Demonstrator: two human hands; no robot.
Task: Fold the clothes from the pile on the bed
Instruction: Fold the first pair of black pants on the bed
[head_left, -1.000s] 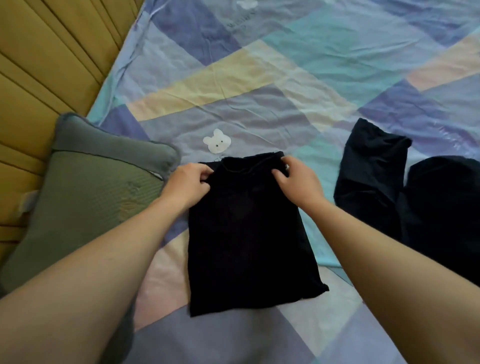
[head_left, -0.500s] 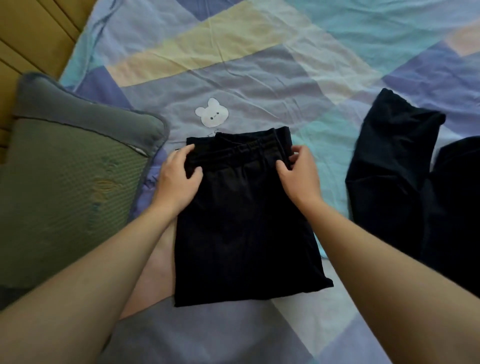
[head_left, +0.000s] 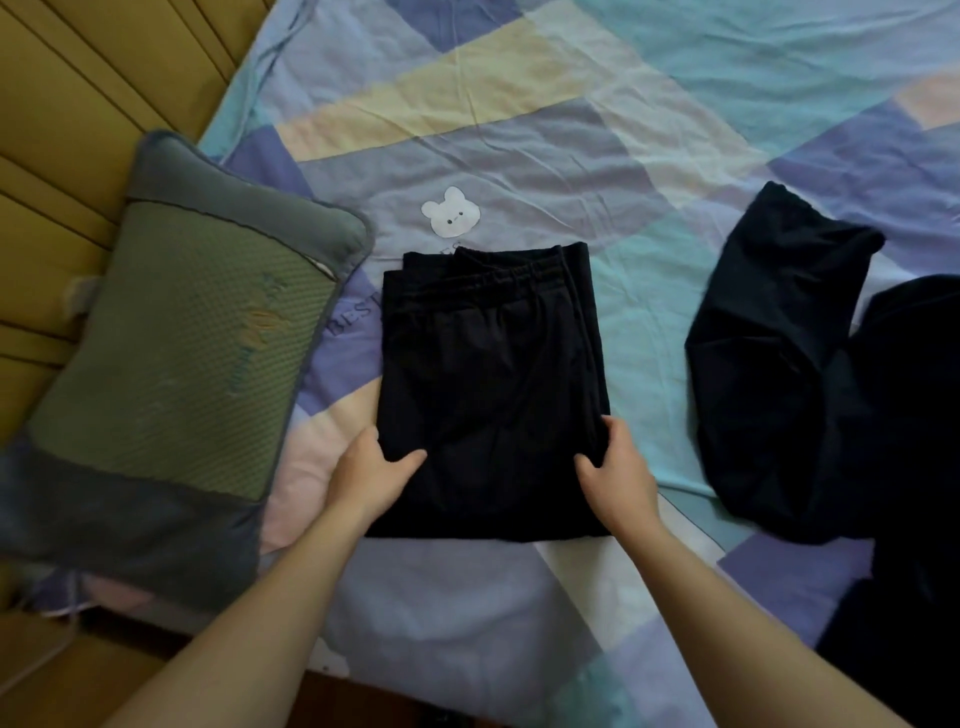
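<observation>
Two hands hold one folded black garment (head_left: 493, 384) on the patchwork bed sheet (head_left: 649, 156). The left hand (head_left: 371, 475) grips the near left edge of the garment, with the thumb on top of the cloth and the other fingers tucked under it. The right hand (head_left: 615, 475) grips the near right edge the same way, thumb on top. The garment lies flat in the middle of the bed, reaching away from the hands, with its stretchy waistband at the far end. A white bear print (head_left: 450, 212) sits on the sheet just past that far end. A green and grey pillow (head_left: 171, 364) lies to the left of the garment. A pile of dark clothes (head_left: 789, 364) lies well apart on the right.

Half a second ago both hands were up at the waistband end. Now they are down at the near end, closer to the person. The garment is in the same spot on the bed.
</observation>
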